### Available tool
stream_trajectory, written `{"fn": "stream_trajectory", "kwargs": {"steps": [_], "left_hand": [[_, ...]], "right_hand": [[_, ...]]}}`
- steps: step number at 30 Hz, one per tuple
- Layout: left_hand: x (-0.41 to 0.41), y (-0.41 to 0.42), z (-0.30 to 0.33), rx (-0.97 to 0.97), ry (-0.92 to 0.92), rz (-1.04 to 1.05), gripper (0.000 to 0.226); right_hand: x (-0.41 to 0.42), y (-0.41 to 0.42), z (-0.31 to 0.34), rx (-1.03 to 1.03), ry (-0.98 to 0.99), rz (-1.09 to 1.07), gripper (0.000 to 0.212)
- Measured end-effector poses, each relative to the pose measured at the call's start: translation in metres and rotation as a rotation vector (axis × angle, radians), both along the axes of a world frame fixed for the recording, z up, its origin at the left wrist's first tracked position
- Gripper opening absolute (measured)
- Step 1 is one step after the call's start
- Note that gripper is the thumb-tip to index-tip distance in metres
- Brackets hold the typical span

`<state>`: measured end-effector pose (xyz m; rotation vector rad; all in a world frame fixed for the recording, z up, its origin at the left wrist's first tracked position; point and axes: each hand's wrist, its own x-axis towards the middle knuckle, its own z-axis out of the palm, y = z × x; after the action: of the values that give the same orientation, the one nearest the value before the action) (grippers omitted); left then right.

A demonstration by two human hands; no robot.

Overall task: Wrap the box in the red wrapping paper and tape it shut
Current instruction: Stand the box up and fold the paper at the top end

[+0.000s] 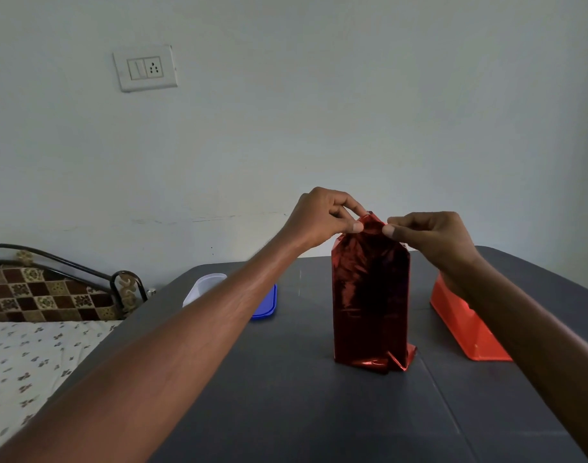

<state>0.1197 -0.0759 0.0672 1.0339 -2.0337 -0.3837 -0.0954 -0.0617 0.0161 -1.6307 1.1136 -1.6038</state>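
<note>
A tall box stands upright on the dark grey table [286, 412], covered all round in shiny red wrapping paper [371, 302]. The box itself is hidden under the paper. At the top the paper narrows to a small flap. My left hand [322, 217] pinches the left side of that flap between thumb and fingers. My right hand [429, 233] pinches its right side. At the bottom the paper is folded and crumpled against the table. No tape is visible in the frame.
A red plastic object [466, 329] lies on the table to the right, partly behind my right forearm. A clear container [202, 287] and a blue lid [266, 304] sit at the left behind my left arm. A bed [29, 359] stands beside the table's left edge.
</note>
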Motion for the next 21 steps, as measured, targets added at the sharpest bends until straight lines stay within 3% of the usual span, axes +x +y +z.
{"fn": "stream_trajectory", "kwargs": {"steps": [11, 21], "left_hand": [[-0.003, -0.013, 0.002, 0.016, -0.019, -0.019, 0.022], [-0.003, -0.027, 0.004, 0.138, -0.062, 0.041, 0.018]], "right_hand": [[-0.005, -0.020, -0.008, 0.004, -0.060, 0.061, 0.015], [-0.005, -0.035, -0.014, 0.003, 0.052, 0.007, 0.010]]}}
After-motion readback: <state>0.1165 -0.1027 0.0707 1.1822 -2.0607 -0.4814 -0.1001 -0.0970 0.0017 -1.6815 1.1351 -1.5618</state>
